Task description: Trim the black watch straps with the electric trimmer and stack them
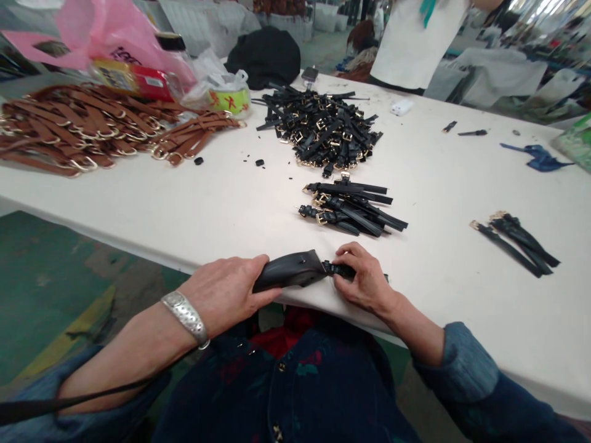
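My left hand [231, 286] is wrapped round a smooth black hand-held piece [290, 269], wide in the body; its exact kind is not clear. Its right end meets a short black buckle strap [339, 269] at the table's front edge. My right hand [364, 280] pinches that strap between thumb and fingers, hiding most of it. Just beyond my hands lies a small bunch of black straps [355, 209] with gold buckles. Behind it rises a larger heap of black buckle straps [327, 129].
Brown straps with metal rings [78, 123] are piled at the left, before a pink plastic bag [115, 37]. Several black straps [517, 243] lie at the right, below a blue cloth strip [540, 157]. A black cap [265, 55] sits at the back; a person [415, 43] stands across the table.
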